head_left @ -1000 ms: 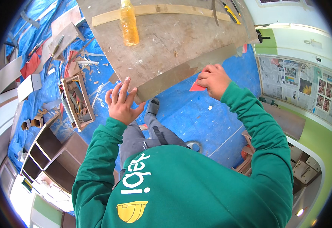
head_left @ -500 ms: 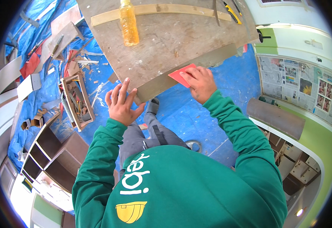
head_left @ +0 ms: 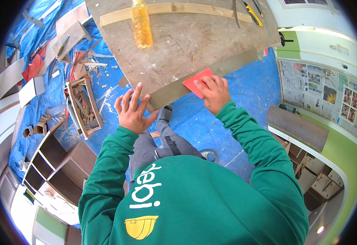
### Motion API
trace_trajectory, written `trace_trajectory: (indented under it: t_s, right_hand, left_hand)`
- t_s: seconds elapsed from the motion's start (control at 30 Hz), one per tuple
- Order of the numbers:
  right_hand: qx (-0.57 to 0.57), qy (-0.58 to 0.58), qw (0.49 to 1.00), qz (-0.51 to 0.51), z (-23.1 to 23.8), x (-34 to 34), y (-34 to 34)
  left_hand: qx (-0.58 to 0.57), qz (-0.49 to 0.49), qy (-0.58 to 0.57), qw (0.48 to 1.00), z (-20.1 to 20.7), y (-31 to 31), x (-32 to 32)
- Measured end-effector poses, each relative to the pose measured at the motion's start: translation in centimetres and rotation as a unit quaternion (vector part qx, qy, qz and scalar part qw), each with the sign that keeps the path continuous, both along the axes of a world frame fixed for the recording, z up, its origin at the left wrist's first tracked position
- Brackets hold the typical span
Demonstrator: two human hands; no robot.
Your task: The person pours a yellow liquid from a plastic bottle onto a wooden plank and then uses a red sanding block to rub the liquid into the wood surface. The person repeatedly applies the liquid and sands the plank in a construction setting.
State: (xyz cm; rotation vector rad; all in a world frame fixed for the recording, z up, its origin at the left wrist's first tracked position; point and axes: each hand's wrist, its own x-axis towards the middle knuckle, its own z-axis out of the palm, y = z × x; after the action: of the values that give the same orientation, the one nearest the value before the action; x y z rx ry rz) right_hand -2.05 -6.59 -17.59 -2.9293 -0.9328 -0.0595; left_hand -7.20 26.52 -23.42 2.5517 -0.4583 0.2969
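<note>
A long grey-brown strip [head_left: 168, 93] runs along the near edge of the worn brown tabletop [head_left: 174, 45]. My left hand [head_left: 132, 111] is at the strip's left end, fingers spread and stretched out, with the fingertips by the table corner. Pinched in my right hand [head_left: 216, 93] is a thin, flat red rectangular sheet [head_left: 195, 82]. One edge of the sheet meets the strip near its middle. The right thumb is on top of the sheet, and some of its fingers hide behind or along it.
On the tabletop are a bottle of yellow liquid [head_left: 141, 26], a curved wooden batten [head_left: 186, 9] and a yellow-handled cutter [head_left: 253, 16]. Left on the blue tarp [head_left: 235, 122] stands a wooden tool box [head_left: 96, 107] among scraps. A brown roll [head_left: 297, 127] lies at right.
The red sheet has turned slightly, so more of its face shows. My left hand stays by the strip's end. The whole view has shifted a little.
</note>
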Motion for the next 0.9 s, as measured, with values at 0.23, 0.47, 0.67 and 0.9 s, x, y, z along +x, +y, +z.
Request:
trace_trajectory:
  t_s: [0.23, 0.47, 0.67, 0.9]
  right_hand:
    - [0.011, 0.037, 0.999, 0.015, 3.0, 1.1, -0.1]
    - [0.086, 0.023, 0.996, -0.024, 5.6, 1.4, 0.6]
    - [0.301, 0.092, 0.935, -0.166, 5.3, 2.7, -0.5]
    - [0.669, 0.197, 0.632, -0.337, 4.4, 3.6, -3.5]
  left_hand:
    - [-0.005, 0.005, 0.007, 1.0, 0.3, -0.2, 0.2]
    - [-0.013, 0.018, 0.013, 1.0, 0.2, -0.6, 0.1]
    - [-0.011, 0.025, 0.014, 1.0, 0.4, -0.8, 0.0]
    - [-0.008, 0.042, 0.003, 0.999, 0.7, -1.3, 0.0]
